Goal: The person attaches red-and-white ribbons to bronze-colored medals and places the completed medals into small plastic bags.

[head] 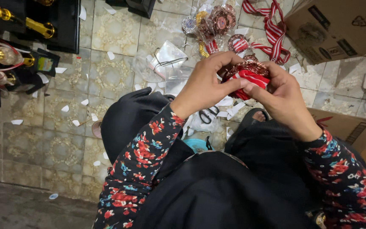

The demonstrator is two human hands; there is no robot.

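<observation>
While both hands [242, 87] pinch, round medal [253, 68] glints.

Two hands, left hand [204, 87] and right hand [282, 99], share one bronze medal [250, 70]. Two cardboard boxes sit right: far box [339, 27], near box [361, 135]. One pair of scissors [208, 114] lies near.

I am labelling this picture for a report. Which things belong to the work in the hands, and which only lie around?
In hand:
- left hand and right hand grip a bronze medal with its red-white ribbon

Lying about:
- bagged medals
- loose ribbon
- scissors
- cardboard box
- gold trophies
- paper scraps
</observation>
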